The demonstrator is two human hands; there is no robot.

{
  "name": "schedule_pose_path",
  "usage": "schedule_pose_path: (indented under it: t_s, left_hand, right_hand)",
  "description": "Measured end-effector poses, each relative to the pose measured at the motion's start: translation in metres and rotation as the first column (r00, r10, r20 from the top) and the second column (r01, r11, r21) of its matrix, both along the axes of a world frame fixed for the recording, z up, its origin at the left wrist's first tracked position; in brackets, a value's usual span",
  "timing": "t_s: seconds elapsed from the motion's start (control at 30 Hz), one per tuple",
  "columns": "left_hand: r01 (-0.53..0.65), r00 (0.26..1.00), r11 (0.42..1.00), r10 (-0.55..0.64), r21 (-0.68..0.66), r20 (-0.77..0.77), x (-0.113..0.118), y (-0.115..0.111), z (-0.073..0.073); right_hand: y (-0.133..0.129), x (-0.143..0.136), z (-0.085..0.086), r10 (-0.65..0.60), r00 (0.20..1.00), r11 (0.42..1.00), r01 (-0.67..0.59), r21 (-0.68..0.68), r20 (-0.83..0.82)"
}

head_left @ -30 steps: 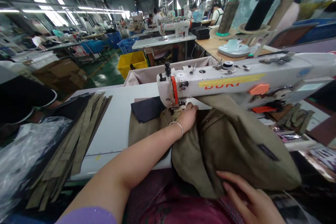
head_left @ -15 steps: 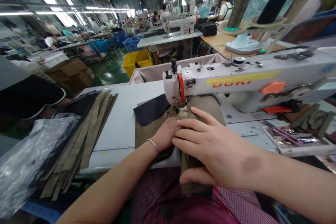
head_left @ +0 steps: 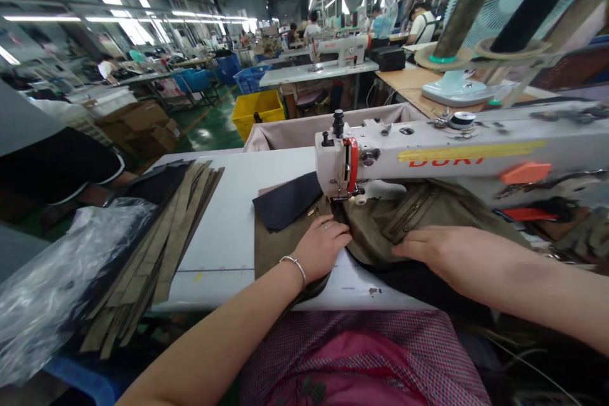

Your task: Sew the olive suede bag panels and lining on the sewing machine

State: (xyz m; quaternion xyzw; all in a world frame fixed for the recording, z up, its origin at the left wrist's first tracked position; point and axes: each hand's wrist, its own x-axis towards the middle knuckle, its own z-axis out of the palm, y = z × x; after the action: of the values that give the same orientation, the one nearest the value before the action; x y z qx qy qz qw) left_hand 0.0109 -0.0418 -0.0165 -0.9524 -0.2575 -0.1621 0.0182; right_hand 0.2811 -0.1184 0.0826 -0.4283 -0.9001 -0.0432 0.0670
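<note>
The sewing machine [head_left: 361, 165] stands across the worktable, its head over an olive fabric piece [head_left: 276, 254]. My left hand [head_left: 323, 244] is just in front of the needle area, fingers bent together on the cloth; its thumb is hidden. To the right, my right hand [head_left: 442, 257] grips the near edge of the olive fabric, close to a zipper [head_left: 412, 212]. This cloth bunches under the machine arm, with black material hanging below it. A dark fabric flap [head_left: 288, 203] lies on the olive piece left of the needle, beside a small brass-coloured zipper pull [head_left: 313, 210].
Olive fabric strips [head_left: 162, 247] lie at the table's left, next to clear plastic wrap [head_left: 85, 279]. Another person's dark-clothed leg [head_left: 61, 165] is beyond them. Thread cones [head_left: 461, 22] and a fan stand back right. A yellow bin [head_left: 257, 111] is behind the table.
My right hand has moved right, away from my left hand, and now grips the fabric's edge. The cloth has spread rightwards, showing the zipper. My left hand stays near the needle.
</note>
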Motion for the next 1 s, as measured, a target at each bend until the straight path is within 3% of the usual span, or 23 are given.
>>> schedule_pose_path:
  t_s: [0.07,0.13,0.23,0.33,0.43,0.53,0.63,0.77,1.0]
  left_hand:
    - [-0.073,0.996,0.996,0.075,0.044,-0.040,0.001,-0.003,0.004]
    - [-0.170,0.981,0.983,0.176,0.075,-0.085,0.003,-0.007,0.008]
    - [-0.271,0.952,0.958,0.280,0.092,-0.120,0.003,-0.012,0.015]
    - [-0.264,0.951,0.961,0.274,0.085,-0.140,-0.004,-0.016,0.020]
    - [-0.169,0.963,0.984,0.176,0.051,-0.203,-0.015,-0.014,0.025]
    - [-0.059,0.976,0.996,0.044,-0.062,-0.215,-0.027,-0.002,0.030]
    - [0.003,0.993,0.958,-0.036,-0.287,-0.109,-0.034,0.018,0.038]
    - [-0.022,1.000,0.859,0.022,-0.511,-0.007,-0.038,0.040,0.049]
    - [-0.101,0.994,0.810,0.106,-0.578,-0.026,-0.031,0.041,0.050]
  right_hand:
    - [0.020,-0.029,0.004,0.133,0.990,0.989,-0.129,-0.068,0.045]
    - [0.040,-0.050,-0.002,0.209,0.977,0.978,-0.209,-0.029,0.031]
    - [0.061,-0.060,-0.036,0.287,0.958,0.957,-0.286,0.054,-0.009]
    - [0.063,-0.054,-0.078,0.203,0.978,0.978,-0.200,0.066,-0.053]
    - [0.051,-0.048,-0.098,0.076,0.992,0.996,-0.070,0.059,-0.096]
    - [0.039,-0.049,-0.093,0.017,0.996,0.999,-0.014,0.037,-0.091]
    - [0.035,-0.052,-0.086,0.017,0.997,1.000,-0.016,0.011,-0.078]
    - [0.034,-0.054,-0.087,0.003,0.994,0.999,-0.009,-0.052,-0.107]
    - [0.028,-0.060,-0.091,-0.057,0.982,0.991,0.034,-0.129,-0.180]
